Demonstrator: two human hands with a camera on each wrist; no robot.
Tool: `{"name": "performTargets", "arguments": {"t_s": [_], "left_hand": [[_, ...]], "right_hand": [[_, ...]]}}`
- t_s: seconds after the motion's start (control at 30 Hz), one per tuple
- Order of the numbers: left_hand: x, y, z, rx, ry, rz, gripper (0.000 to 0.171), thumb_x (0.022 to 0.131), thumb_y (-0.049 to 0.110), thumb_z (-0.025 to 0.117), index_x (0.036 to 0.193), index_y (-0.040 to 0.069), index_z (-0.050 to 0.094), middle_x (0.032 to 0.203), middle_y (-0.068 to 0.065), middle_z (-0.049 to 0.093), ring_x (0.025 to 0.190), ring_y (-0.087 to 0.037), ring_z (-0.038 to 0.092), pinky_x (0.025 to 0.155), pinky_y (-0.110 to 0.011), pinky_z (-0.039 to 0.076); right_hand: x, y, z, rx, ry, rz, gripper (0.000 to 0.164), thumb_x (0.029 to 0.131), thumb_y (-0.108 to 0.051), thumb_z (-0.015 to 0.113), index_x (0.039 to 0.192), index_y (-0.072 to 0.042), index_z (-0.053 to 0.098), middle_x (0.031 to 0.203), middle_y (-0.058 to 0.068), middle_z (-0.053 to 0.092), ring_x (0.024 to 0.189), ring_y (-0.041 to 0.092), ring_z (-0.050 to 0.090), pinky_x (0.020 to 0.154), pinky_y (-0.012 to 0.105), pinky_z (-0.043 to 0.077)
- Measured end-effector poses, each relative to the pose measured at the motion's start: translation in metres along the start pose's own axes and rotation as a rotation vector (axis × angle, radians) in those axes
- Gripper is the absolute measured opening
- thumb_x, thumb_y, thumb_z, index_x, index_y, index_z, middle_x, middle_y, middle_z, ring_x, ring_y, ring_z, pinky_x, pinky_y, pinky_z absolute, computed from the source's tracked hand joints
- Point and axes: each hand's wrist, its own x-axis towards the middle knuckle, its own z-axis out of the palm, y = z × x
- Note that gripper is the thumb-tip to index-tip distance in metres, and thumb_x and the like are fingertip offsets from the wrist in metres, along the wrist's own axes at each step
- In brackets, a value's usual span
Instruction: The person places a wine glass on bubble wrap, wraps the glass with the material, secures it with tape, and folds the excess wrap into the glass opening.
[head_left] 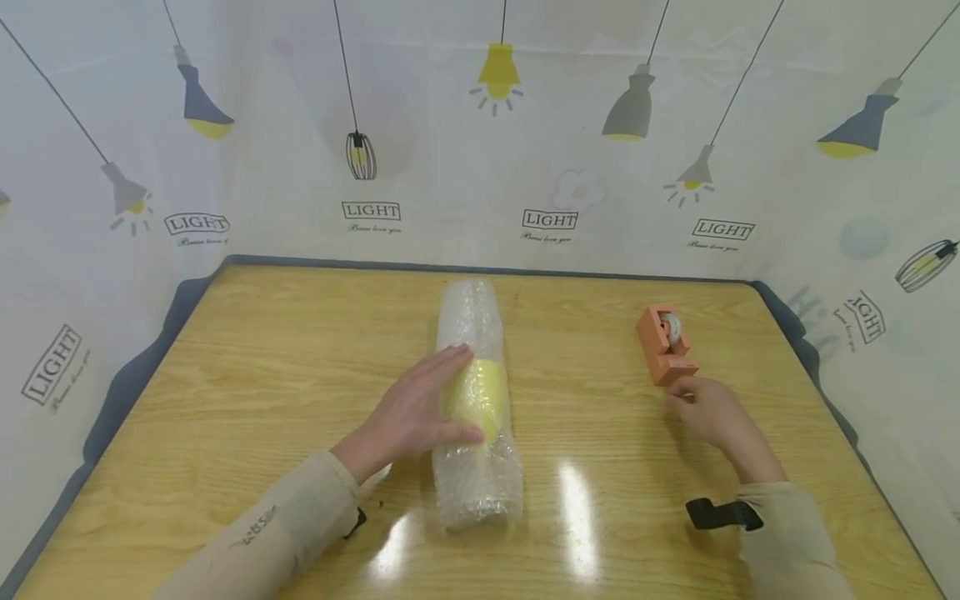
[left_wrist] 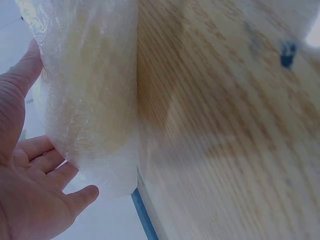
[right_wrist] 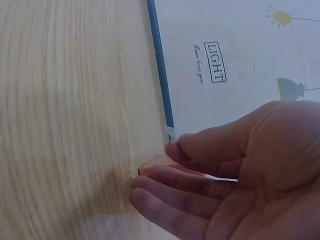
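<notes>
A long bundle of bubble wrap (head_left: 476, 475) lies on the table, with something yellow showing through its middle. My left hand (head_left: 412, 408) rests on its left side, thumb and fingers spread apart and touching the wrap. In the left wrist view the left hand (left_wrist: 40, 185) has fairly straight fingers against the bubble wrap (left_wrist: 95, 90). Just in front of the orange tape dispenser (head_left: 660, 354), my right hand (head_left: 708, 410) has its thumb and forefinger together. The right wrist view shows a small end of clear tape (right_wrist: 170, 132) pinched at those fingertips; the dispenser is mostly hidden there behind the fingers.
The wooden table (head_left: 300, 350) ends at the back and sides against a white sheet (head_left: 450, 167) printed with lamps. A dark border (head_left: 390, 265) runs along that edge. Black straps hang at both sleeves.
</notes>
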Motion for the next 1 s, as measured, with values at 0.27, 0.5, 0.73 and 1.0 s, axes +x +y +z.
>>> {"name": "performTargets", "arguments": {"t_s": [0.27, 0.5, 0.73, 1.0], "left_hand": [[0.001, -0.001, 0.001, -0.015, -0.001, -0.001, 0.112, 0.075, 0.055, 0.087, 0.162, 0.011, 0.032, 0.169, -0.006, 0.028, 0.155, -0.030, 0.028, 0.125, -0.054, 0.024], [0.002, -0.001, 0.000, -0.012, -0.002, 0.003, 0.112, 0.075, 0.056, 0.087, 0.162, 0.011, 0.032, 0.168, -0.006, 0.029, 0.155, -0.030, 0.029, 0.125, -0.053, 0.024], [0.002, -0.001, 0.000, -0.018, -0.006, -0.001, 0.112, 0.076, 0.055, 0.087, 0.162, 0.011, 0.032, 0.168, -0.006, 0.029, 0.154, -0.030, 0.029, 0.125, -0.053, 0.024], [0.002, -0.001, 0.000, -0.020, -0.019, -0.016, 0.112, 0.076, 0.054, 0.088, 0.162, 0.011, 0.031, 0.169, -0.006, 0.028, 0.155, -0.029, 0.029, 0.125, -0.052, 0.023]], "right_hand": [[0.002, -0.019, 0.003, 0.067, -0.050, -0.082, 0.020, 0.103, -0.012, 0.060, 0.106, 0.006, 0.069, 0.103, 0.022, 0.070, 0.083, 0.025, 0.062, 0.067, 0.036, 0.050], [0.005, -0.034, 0.003, 0.130, -0.116, -0.158, 0.020, 0.105, -0.013, 0.058, 0.106, 0.004, 0.068, 0.097, 0.017, 0.071, 0.081, 0.023, 0.065, 0.065, 0.035, 0.049], [0.008, -0.050, 0.006, 0.149, -0.153, -0.185, 0.018, 0.106, -0.016, 0.057, 0.104, -0.002, 0.068, 0.099, 0.014, 0.072, 0.085, 0.023, 0.067, 0.067, 0.034, 0.050], [0.012, -0.064, 0.010, 0.208, -0.210, -0.263, 0.018, 0.108, -0.016, 0.055, 0.103, -0.002, 0.067, 0.099, 0.013, 0.070, 0.090, 0.025, 0.069, 0.075, 0.037, 0.056]]}}
